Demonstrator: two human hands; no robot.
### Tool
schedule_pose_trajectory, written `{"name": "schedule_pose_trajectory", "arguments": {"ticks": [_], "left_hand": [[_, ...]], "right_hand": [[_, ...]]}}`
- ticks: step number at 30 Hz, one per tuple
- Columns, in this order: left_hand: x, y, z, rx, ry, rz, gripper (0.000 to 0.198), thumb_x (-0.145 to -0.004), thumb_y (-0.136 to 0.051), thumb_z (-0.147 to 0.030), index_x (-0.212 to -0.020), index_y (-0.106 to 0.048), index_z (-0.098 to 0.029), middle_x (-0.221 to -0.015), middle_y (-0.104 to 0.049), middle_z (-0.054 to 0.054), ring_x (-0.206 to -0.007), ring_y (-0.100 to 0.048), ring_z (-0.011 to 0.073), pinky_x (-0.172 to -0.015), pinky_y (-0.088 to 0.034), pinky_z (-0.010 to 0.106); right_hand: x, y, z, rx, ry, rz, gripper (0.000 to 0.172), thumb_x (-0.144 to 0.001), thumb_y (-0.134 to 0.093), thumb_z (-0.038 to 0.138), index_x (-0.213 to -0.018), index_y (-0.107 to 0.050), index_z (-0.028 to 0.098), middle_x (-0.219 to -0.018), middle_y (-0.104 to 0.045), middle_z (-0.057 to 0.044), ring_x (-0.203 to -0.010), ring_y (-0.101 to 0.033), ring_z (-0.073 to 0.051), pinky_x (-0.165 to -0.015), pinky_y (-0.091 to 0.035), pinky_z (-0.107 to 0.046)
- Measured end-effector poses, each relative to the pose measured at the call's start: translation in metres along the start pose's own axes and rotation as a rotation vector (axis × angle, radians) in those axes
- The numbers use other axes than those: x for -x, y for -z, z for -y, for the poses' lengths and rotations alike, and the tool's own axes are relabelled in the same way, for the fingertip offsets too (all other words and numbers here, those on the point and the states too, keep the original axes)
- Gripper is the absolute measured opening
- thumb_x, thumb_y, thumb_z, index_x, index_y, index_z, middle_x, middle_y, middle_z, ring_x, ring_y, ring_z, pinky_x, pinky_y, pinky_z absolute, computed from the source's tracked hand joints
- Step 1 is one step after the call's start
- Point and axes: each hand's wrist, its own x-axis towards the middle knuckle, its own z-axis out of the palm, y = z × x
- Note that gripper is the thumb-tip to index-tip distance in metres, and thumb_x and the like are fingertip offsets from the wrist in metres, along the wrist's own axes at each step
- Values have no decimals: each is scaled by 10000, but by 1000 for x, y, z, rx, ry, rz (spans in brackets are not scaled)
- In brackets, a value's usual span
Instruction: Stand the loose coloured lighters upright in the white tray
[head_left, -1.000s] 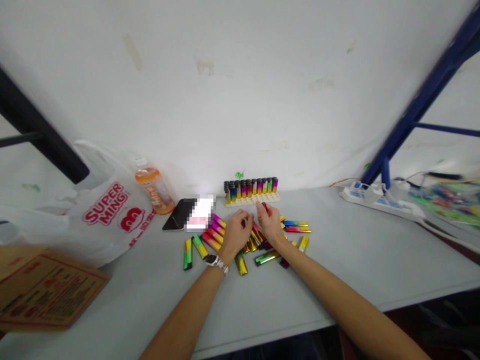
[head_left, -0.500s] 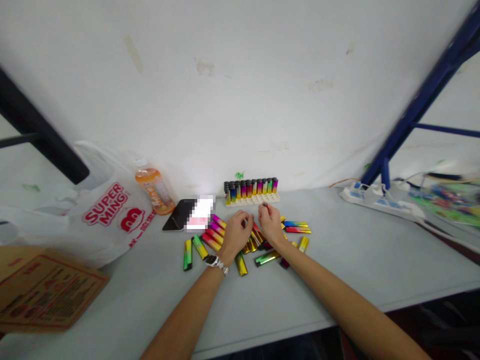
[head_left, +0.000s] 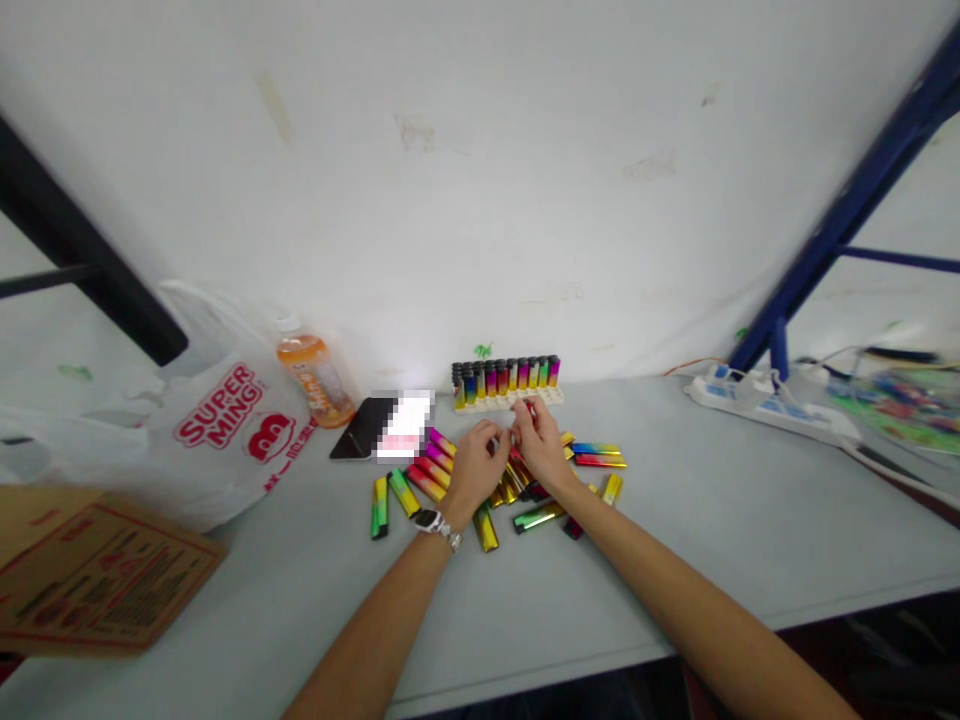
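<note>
My left hand (head_left: 478,462), with a watch (head_left: 437,526) on its wrist, is closed with its fingers curled above the pile of loose lighters. My right hand (head_left: 540,445) is closed close beside it, thumb and fingers bent together. Whatever either hand holds is hidden by the fingers. Shiny multicoloured lighters (head_left: 486,528) lie scattered under and around both hands, a green and yellow lighter (head_left: 380,508) among them at the left. Just beyond my hands, a white rack (head_left: 491,405) holds upright lighters (head_left: 502,376) with black tops, packed towards its left and back.
A tablet or phone (head_left: 365,428), partly blurred out, lies left of the pile. Behind it stand an orange drink bottle (head_left: 315,385), a plastic bag (head_left: 225,440) and a cardboard box (head_left: 105,570). At right are a white power strip (head_left: 772,408) and a blue metal frame (head_left: 817,240).
My right hand's fingers have loosened slightly and shifted at the near edge of the rack. My left hand stays nearly in place. The whole view has shifted slightly.
</note>
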Motion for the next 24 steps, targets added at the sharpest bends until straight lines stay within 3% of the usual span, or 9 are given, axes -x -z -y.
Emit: {"name": "schedule_pose_trajectory", "arguments": {"ticks": [3, 9, 15, 24], "left_hand": [[0, 0, 0, 9, 12, 6, 321, -931, -434, -291, -631, -475, -186, -677, -498, -5, -659, -490, 130, -635, -365, 259], [0, 2, -2, -7, 20, 0, 329, -931, -441, -308, -627, -475, -185, -676, -500, -6, -640, -486, 126, -632, -364, 259], [1, 5, -6, -31, 12, -4, 314, -928, -449, -282, -633, -492, -186, -691, -511, 0, -629, -485, 126, -617, -360, 260], [3, -1, 1, -94, -2, 28, 333, -932, -463, -290, -617, -496, -188, -691, -510, 4, -652, -513, 133, -651, -376, 272]], "right_hand": [[-2, 2, 2, -36, 21, 50, 295, -927, -434, 511, -988, -495, 228, -599, -479, 61, -521, -470, -128, -507, -394, -238], [-20, 18, 6, 119, 140, 54, 270, -846, -592, 444, -881, -643, 181, -881, -639, -53, -748, -582, -160, -644, -462, -271], [-50, 21, -7, 152, 143, 100, 263, -801, -641, 368, -983, -663, 179, -749, -650, -17, -608, -576, -145, -584, -454, -274], [-96, -5, -7, 186, 231, 233, 180, -783, -646, 342, -874, -596, 195, -680, -656, 2, -589, -600, -147, -576, -465, -265]]}}
